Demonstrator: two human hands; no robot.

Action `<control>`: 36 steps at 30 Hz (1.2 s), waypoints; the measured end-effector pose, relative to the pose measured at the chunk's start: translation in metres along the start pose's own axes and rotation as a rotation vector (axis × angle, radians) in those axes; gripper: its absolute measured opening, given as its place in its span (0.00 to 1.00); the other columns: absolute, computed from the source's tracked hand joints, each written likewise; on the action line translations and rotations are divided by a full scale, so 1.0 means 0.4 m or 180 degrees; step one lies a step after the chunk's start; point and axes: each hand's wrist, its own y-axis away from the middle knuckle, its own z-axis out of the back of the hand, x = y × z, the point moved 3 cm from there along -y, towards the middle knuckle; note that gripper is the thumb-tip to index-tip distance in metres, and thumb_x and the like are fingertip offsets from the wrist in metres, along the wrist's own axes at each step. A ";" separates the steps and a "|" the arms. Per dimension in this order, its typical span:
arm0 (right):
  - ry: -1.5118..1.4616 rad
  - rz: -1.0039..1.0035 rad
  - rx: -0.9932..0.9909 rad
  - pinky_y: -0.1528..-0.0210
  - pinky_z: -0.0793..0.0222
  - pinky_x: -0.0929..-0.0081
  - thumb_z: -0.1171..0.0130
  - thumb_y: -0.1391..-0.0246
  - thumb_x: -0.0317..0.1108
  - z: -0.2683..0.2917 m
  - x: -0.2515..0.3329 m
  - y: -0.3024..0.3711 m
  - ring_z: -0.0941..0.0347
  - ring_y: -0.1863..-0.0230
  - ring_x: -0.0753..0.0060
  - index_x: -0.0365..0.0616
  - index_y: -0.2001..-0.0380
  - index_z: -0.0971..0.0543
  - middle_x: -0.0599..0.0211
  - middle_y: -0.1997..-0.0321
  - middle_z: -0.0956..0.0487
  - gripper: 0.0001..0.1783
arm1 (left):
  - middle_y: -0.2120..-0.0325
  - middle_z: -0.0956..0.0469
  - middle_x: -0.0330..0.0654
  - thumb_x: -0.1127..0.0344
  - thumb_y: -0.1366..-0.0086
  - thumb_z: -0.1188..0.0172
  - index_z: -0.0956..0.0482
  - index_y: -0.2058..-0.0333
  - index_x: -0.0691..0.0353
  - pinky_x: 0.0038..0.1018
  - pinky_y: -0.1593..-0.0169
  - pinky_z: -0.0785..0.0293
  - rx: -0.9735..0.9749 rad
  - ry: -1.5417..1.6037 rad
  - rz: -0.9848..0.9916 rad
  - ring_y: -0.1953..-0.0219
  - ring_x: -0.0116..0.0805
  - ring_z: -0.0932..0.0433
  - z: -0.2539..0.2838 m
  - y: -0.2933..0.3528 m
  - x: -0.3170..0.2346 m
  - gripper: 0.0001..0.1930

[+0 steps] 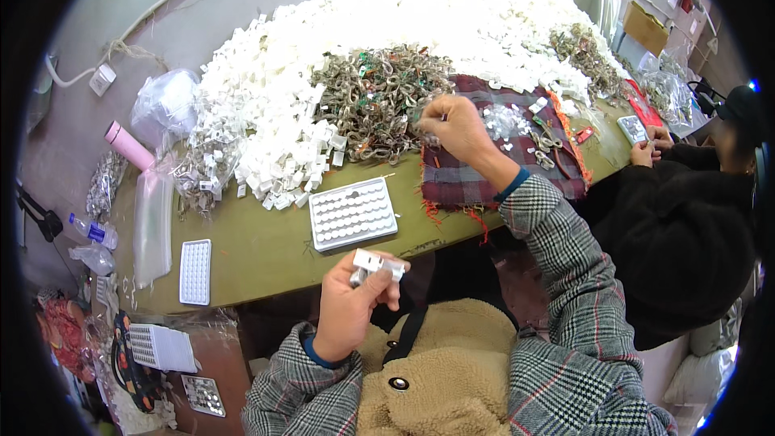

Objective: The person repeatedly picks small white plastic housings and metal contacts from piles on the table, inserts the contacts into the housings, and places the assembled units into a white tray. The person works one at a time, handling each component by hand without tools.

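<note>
My left hand is closed around a few small white plastic pieces, held up over the table's front edge. Fingers curled, my right hand is at the right edge of a heap of grey-brown cord loops. What its fingertips pinch, if anything, is too small to make out. Beneath that hand lies a dark plaid cloth with orange fringe. A white tray filled with rows of round white pieces sits between my hands, on the table.
A large mound of white plastic pieces covers the back of the green table. Another tray, clear plastic sleeves and a pink tube are at left. On the right, a co-worker's hands hold a tray.
</note>
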 end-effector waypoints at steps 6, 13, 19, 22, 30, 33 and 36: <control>-0.1972 -0.1316 0.0449 0.75 0.32 0.82 0.37 0.43 0.28 0.008 -0.006 0.064 0.25 0.77 0.81 0.35 0.73 0.20 0.66 0.77 0.19 0.07 | 0.51 0.21 0.52 0.68 0.28 0.46 0.26 0.52 0.68 0.23 0.66 0.20 -0.0182 0.0249 0.0070 0.67 0.26 0.22 -0.040 -0.078 -0.023 0.11; -0.3514 -0.2035 0.0659 0.72 0.25 0.84 0.40 0.39 0.27 0.029 0.047 0.187 0.22 0.75 0.78 0.34 0.66 0.21 0.59 0.69 0.17 0.06 | 0.50 0.23 0.47 0.67 0.29 0.43 0.30 0.48 0.69 0.26 0.62 0.16 -0.0423 0.0283 -0.0239 0.60 0.34 0.18 -0.088 -0.174 0.027 0.16; -0.5021 -0.1984 0.0992 0.71 0.24 0.77 0.40 0.40 0.26 0.033 0.080 0.274 0.22 0.74 0.73 0.35 0.67 0.23 0.59 0.67 0.19 0.04 | 0.61 0.20 0.44 0.67 0.30 0.41 0.28 0.52 0.67 0.27 0.61 0.16 0.0013 0.0472 -0.0166 0.61 0.34 0.17 -0.092 -0.182 0.073 0.12; -0.5131 -0.2048 0.1160 0.71 0.25 0.76 0.41 0.40 0.25 0.029 0.074 0.282 0.23 0.74 0.74 0.36 0.67 0.24 0.59 0.67 0.19 0.04 | 0.60 0.19 0.43 0.67 0.29 0.43 0.27 0.51 0.66 0.29 0.60 0.16 0.0130 0.0283 -0.0223 0.62 0.33 0.17 -0.090 -0.176 0.079 0.12; -0.4651 -0.2304 0.0822 0.65 0.21 0.78 0.39 0.41 0.25 0.031 0.065 0.242 0.21 0.70 0.74 0.35 0.50 0.29 0.52 0.62 0.19 0.17 | 0.62 0.20 0.42 0.68 0.30 0.42 0.27 0.53 0.68 0.29 0.57 0.17 -0.0363 0.0281 -0.0166 0.64 0.30 0.18 -0.081 -0.198 0.021 0.11; -0.4802 -0.2357 0.0610 0.63 0.19 0.76 0.40 0.41 0.24 0.032 0.057 0.207 0.18 0.65 0.70 0.33 0.49 0.27 0.54 0.62 0.18 0.17 | 0.63 0.20 0.40 0.68 0.29 0.43 0.26 0.54 0.67 0.28 0.56 0.17 -0.0453 0.0299 -0.0019 0.64 0.30 0.19 -0.074 -0.228 -0.004 0.10; -0.4742 -0.2400 0.0331 0.60 0.16 0.73 0.42 0.40 0.21 0.026 0.039 0.180 0.17 0.60 0.64 0.33 0.57 0.24 0.56 0.61 0.18 0.09 | 0.63 0.20 0.41 0.68 0.29 0.43 0.26 0.54 0.67 0.29 0.55 0.17 -0.0497 0.0440 0.0173 0.63 0.30 0.18 -0.069 -0.268 -0.020 0.10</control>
